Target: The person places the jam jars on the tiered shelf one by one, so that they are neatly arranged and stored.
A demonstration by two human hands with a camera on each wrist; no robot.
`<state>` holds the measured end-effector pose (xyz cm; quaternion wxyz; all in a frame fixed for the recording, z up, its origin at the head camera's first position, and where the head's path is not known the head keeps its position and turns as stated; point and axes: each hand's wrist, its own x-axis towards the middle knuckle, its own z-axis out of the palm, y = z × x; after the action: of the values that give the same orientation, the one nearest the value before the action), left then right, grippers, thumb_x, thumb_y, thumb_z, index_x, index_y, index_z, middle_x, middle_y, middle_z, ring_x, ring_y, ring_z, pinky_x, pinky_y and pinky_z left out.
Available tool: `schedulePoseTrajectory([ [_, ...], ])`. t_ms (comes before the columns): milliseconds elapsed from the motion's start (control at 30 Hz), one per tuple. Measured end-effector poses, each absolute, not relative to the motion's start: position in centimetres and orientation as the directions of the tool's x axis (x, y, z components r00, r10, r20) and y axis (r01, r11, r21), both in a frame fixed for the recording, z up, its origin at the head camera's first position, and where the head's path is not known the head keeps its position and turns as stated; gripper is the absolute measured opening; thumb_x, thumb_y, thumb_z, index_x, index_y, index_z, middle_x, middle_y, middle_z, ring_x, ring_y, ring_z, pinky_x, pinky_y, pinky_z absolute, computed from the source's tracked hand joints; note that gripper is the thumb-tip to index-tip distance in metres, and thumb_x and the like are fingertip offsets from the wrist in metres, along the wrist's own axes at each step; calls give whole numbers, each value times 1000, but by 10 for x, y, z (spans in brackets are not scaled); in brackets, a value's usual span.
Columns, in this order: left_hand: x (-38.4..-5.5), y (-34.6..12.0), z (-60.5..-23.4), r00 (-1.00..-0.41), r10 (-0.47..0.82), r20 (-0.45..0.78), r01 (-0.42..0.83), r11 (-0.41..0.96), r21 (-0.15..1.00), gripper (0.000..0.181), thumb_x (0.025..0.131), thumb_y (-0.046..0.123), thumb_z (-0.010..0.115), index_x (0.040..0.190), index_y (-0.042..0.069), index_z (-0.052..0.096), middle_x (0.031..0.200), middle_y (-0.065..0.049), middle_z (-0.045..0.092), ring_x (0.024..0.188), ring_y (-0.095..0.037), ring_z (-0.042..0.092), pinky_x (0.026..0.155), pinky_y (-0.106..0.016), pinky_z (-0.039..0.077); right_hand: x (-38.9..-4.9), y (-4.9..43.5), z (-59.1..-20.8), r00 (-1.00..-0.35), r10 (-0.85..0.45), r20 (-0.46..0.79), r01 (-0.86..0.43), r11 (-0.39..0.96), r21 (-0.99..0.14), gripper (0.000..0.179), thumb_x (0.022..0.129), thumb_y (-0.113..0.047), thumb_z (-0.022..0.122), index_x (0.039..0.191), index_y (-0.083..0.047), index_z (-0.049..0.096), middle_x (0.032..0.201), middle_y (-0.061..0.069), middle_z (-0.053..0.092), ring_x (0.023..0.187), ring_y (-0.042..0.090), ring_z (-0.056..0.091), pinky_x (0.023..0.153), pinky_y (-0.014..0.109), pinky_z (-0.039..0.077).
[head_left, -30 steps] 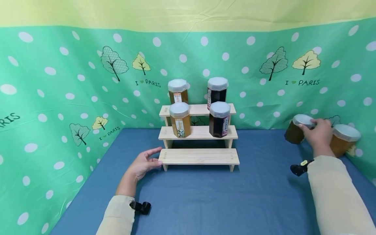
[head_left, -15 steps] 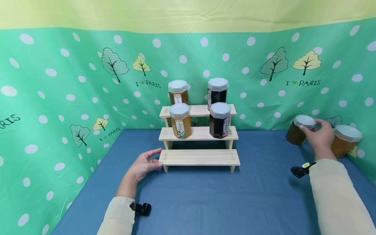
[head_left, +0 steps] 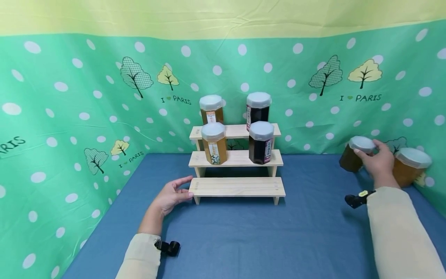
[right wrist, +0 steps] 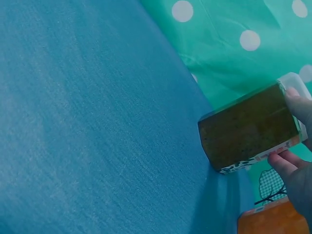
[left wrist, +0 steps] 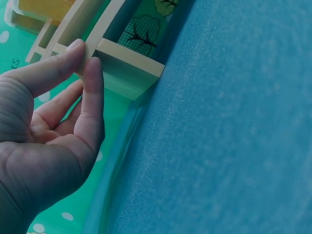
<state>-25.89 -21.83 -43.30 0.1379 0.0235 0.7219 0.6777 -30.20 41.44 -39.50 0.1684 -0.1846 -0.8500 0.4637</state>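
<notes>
My left hand (head_left: pixel 171 197) pinches the left end of the lowest board of a three-step wooden rack (head_left: pixel 238 187); in the left wrist view thumb and forefinger (left wrist: pixel 92 105) meet at the board's end. Far to the right, my right hand (head_left: pixel 381 161) grips a dark brown jar (head_left: pixel 350 158) with a whitish lid, thumb and fingers near its lid end. The right wrist view shows this brown jar (right wrist: pixel 251 129) with a patterned label on one side. Just right of that hand stands an amber jar (head_left: pixel 405 172), partly behind the wrist.
Two amber jars (head_left: pixel 216 149) (head_left: pixel 211 114) stand on the left of the rack's middle and top steps. Two dark jars (head_left: pixel 259 149) (head_left: pixel 259 112) stand on the right of those steps. A blue cloth (head_left: pixel 237 240) covers the table, and a green dotted curtain (head_left: pixel 174 116) hangs behind.
The view shifts very slightly. Both hands keep their holds on the rack and the brown jar, with hardly any movement.
</notes>
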Motion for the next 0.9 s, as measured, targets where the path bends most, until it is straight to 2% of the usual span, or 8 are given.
schedulePoseTrajectory([
  [333, -259, -218, -432, -961, 222, -167, -153, 82, 985, 72, 85, -6, 71, 148, 2, 38, 133, -28, 52, 88, -17, 67, 81, -36, 57, -294, 413, -398, -891, 438, 122, 157, 548, -822, 85, 95, -47, 54, 155, -2, 14, 158, 24, 15, 134, 48, 33, 103, 61, 35],
  [500, -258, -218, -433, -962, 217, -167, -153, 81, 985, 72, 85, -6, 71, 149, 1, 38, 134, -28, 51, 88, -17, 67, 80, -34, 57, -288, 412, -399, -901, 413, 135, 147, 584, -798, 85, 94, -49, 55, 155, -4, 17, 158, 23, 17, 131, 49, 37, 98, 59, 40],
  [567, -258, -218, -433, -962, 214, -169, -155, 78, 985, 72, 85, -6, 71, 148, 1, 38, 134, -28, 51, 88, -17, 67, 80, -34, 57, -285, 412, -399, -906, 401, 136, 143, 591, -794, 85, 94, -49, 56, 155, -5, 18, 157, 24, 18, 131, 49, 38, 89, 50, 49],
  [633, -258, -218, -434, -962, 213, -172, -159, 77, 984, 72, 85, -6, 71, 148, 2, 39, 133, -28, 51, 88, -17, 67, 80, -34, 57, -283, 412, -399, -911, 390, 132, 140, 594, -792, 86, 93, -50, 56, 155, -4, 18, 157, 25, 18, 130, 50, 38, 82, 40, 52],
  [700, -259, -218, -434, -962, 213, -172, -160, 75, 984, 71, 85, -6, 71, 148, 2, 38, 134, -28, 51, 88, -17, 67, 80, -34, 57, -280, 411, -398, -917, 380, 122, 137, 587, -798, 87, 93, -51, 57, 155, -4, 18, 156, 26, 18, 130, 50, 38, 80, 36, 53],
  [733, -259, -218, -434, -962, 213, -171, -159, 76, 984, 71, 85, -6, 71, 148, 1, 38, 134, -28, 51, 88, -17, 67, 80, -34, 57, -279, 411, -398, -920, 375, 118, 136, 585, -799, 88, 92, -51, 57, 155, -4, 18, 156, 27, 19, 130, 50, 38, 81, 36, 54],
  [800, -259, -218, -434, -962, 215, -169, -156, 78, 985, 72, 85, -6, 70, 149, 1, 38, 134, -28, 51, 88, -17, 67, 80, -34, 57, -277, 410, -398, -925, 364, 112, 133, 584, -801, 88, 92, -52, 57, 155, -4, 18, 156, 28, 19, 131, 50, 37, 90, 46, 52],
  [900, -259, -218, -433, -962, 214, -171, -157, 79, 984, 71, 85, -6, 70, 149, 1, 38, 134, -28, 51, 88, -17, 67, 80, -34, 57, -273, 408, -399, -932, 343, 121, 115, 593, -797, 86, 93, -50, 58, 155, -3, 19, 155, 28, 20, 129, 52, 38, 93, 53, 48],
])
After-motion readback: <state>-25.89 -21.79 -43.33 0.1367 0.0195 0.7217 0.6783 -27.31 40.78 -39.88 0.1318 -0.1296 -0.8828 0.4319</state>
